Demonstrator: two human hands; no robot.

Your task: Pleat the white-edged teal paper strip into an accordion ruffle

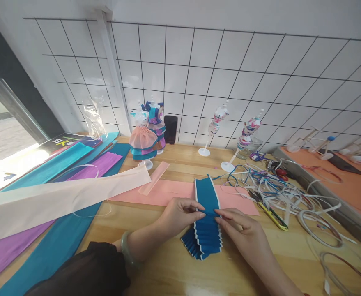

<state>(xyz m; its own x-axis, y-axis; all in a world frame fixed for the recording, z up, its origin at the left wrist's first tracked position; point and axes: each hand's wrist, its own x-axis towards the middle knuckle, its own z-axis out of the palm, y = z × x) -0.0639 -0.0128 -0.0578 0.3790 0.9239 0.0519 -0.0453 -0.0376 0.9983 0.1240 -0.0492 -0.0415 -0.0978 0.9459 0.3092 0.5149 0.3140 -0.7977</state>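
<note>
A blue crepe strip with white edges (207, 197) lies on the wooden table (174, 267), its near half folded into tight pleats (205, 240). My left hand (178, 214) pinches the strip's left side at the newest fold. My right hand (244, 234) pinches the same fold from the right, fingers pressed together. Under the strip lies a long pink paper band (168, 193).
Cream (54, 199), purple (8, 246) and teal (54, 246) paper strips spread at left. Small dress-form dolls (143, 137), (217, 119), (251, 127) and a dark phone (170, 128) stand by the gridded wall. Tangled ribbons (272, 185), yellow-handled scissors (272, 217) and wire loops (316, 224) lie at right.
</note>
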